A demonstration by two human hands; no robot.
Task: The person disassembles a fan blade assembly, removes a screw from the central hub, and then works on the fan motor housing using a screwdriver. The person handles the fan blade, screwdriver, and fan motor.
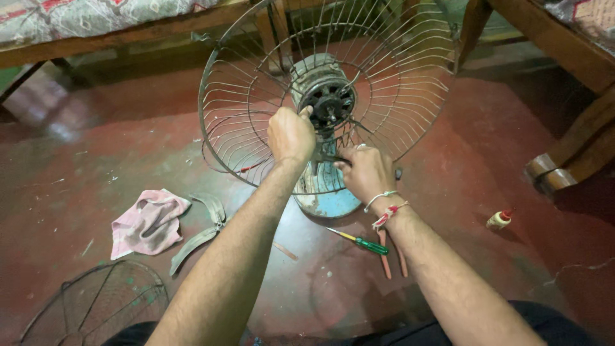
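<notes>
The left hand (291,133) pinches the motor hub (328,102) just above it inside the upright cage (224,122), while the right hand (365,172), lower and closed, grips the stand (327,192).

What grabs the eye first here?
The wire fan guard, tilted at centre, with the bare motor hub inside. The left hand is at the hub; the right hand sits just below it. On the red floor: pink rag, fan blade, green screwdriver.

pink cloth (148,221), green-handled screwdriver (360,241), pale blue fan base (327,200), red floor (96,134)
</notes>
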